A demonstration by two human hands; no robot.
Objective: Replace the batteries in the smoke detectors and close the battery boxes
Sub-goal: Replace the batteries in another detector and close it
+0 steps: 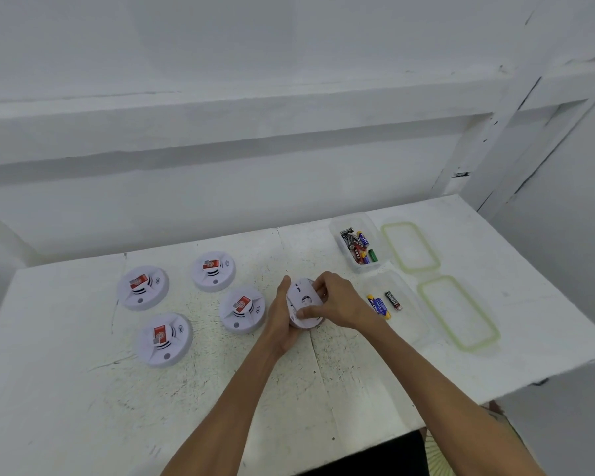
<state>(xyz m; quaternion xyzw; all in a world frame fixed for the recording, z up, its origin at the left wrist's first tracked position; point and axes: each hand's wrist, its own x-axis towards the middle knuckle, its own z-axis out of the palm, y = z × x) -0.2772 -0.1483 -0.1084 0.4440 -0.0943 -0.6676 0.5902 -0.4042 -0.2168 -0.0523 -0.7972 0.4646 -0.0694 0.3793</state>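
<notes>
A white smoke detector [304, 304] is held tilted on its edge above the table, its back side toward me. My left hand [282, 321] cups it from the left and below. My right hand [337, 302] grips its right rim, with fingers curled over the top and the thumb on the lower back. Several more white detectors with red stickers lie face up to the left, the nearest [244, 309] beside my left hand. A clear box [359, 247] at the back right holds several batteries. A nearer clear box [404, 316] holds two batteries [385, 304].
Two green-rimmed clear lids [410, 247] [459, 312] lie to the right of the boxes. The white table [83, 389] ends close on the right and at the front. A white wall with ledges stands behind it.
</notes>
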